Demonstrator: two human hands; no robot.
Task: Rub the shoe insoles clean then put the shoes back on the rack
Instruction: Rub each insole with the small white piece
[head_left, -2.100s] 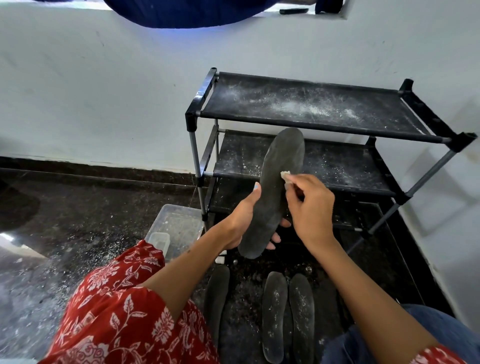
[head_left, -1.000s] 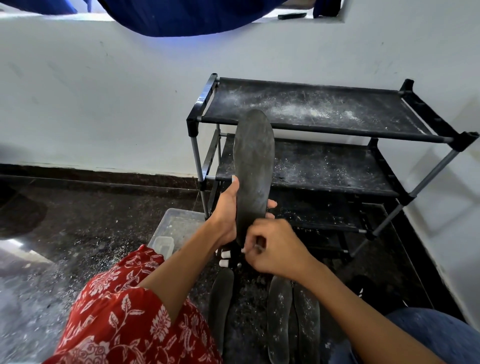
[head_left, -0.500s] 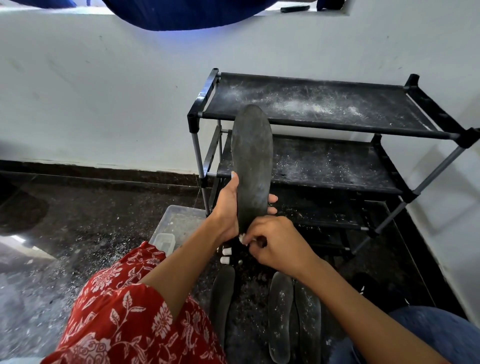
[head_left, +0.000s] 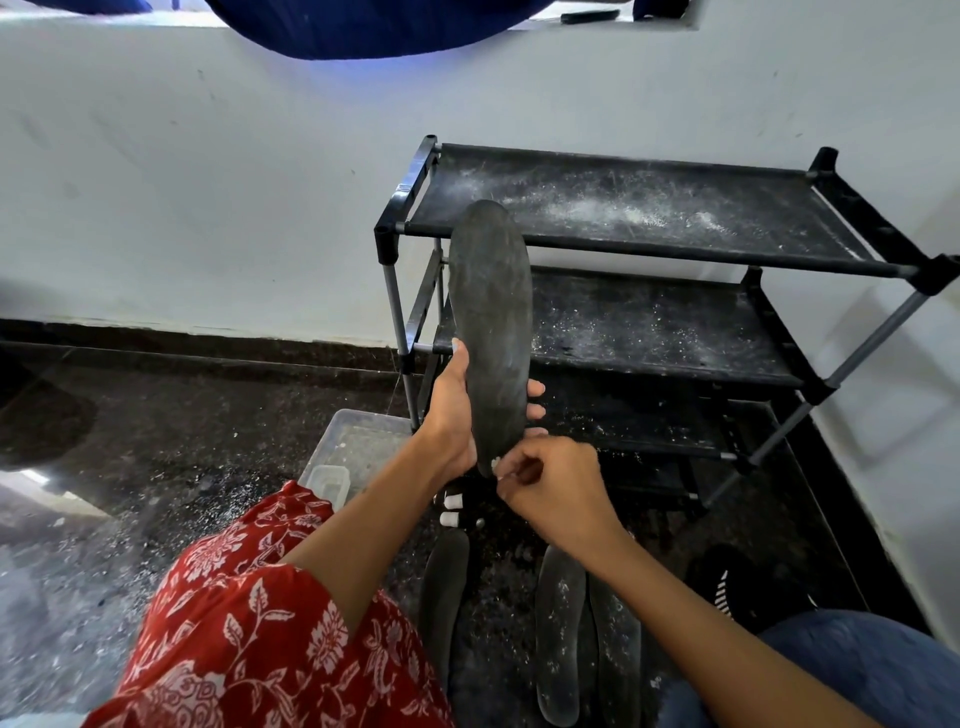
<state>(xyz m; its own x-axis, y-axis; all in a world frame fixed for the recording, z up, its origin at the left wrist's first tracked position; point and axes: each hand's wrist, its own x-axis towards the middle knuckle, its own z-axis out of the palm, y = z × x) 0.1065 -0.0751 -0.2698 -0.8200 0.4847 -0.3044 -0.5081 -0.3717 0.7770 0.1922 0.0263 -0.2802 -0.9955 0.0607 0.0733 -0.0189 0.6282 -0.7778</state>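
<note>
A dark grey insole (head_left: 491, 322) stands upright in front of the black shoe rack (head_left: 649, 244). My left hand (head_left: 452, 415) grips its lower half from behind, thumb on the left edge. At the insole's bottom end my right hand (head_left: 556, 483) pinches a small white eraser (head_left: 496, 461) against the surface. Three more insoles lie on the dark floor below my arms: one on the left (head_left: 441, 597), two side by side (head_left: 558, 639) to the right.
A clear plastic box (head_left: 358, 447) sits on the floor left of the rack. Two small white erasers (head_left: 451, 509) lie by it. A dark shoe (head_left: 727, 587) rests at the lower right near the wall. White crumbs cover the rack shelves and floor.
The insole was turned from tilted to upright. My right hand went from its upper middle down to the bottom end, where it stays with the eraser.
</note>
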